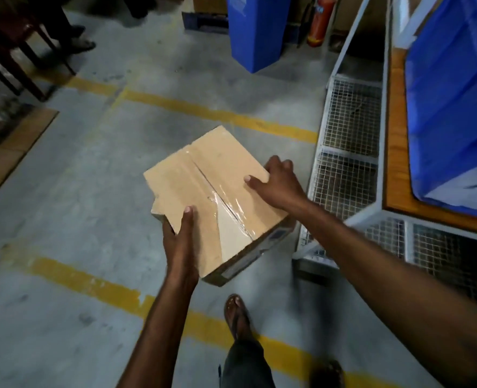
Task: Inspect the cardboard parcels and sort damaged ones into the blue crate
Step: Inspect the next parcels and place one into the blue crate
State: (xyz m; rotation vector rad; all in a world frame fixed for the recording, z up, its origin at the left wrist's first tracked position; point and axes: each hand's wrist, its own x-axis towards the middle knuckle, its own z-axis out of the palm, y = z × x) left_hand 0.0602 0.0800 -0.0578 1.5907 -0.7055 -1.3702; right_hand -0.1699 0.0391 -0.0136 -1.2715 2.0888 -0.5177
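Concrete floor (63, 191) with yellow lines fills most of the view, and the person stands on it with one sandalled foot (236, 312) forward, probably carrying the load somewhere; the blue crate (455, 107) sits at the right on a wooden top over a white wire-mesh frame (349, 169), raised, I judge, so parcels can go in without stooping; the cardboard parcel (203, 186) is in the air between both hands, over the floor and just left of the frame, its top face with clear tape (226, 208) turned up toward the eyes, which suits inspection; the left hand (180, 242) grasps the near left corner, thumb flat on top and the rest wrapped below, while the right hand (279, 183) clasps the right edge, thumb on the top face and fingers curled over the side, a two-sided hold that keeps the box level.

The crate is cut by the right border, so its inside cannot be seen; a second blue bin (255, 32) farther off is cut at the top; the parcel's underside and far sides are hidden; its left edge looks stepped, perhaps torn, though blur leaves that unsure; the print on its near side is too smeared to read; the left fingers beneath are out of sight.
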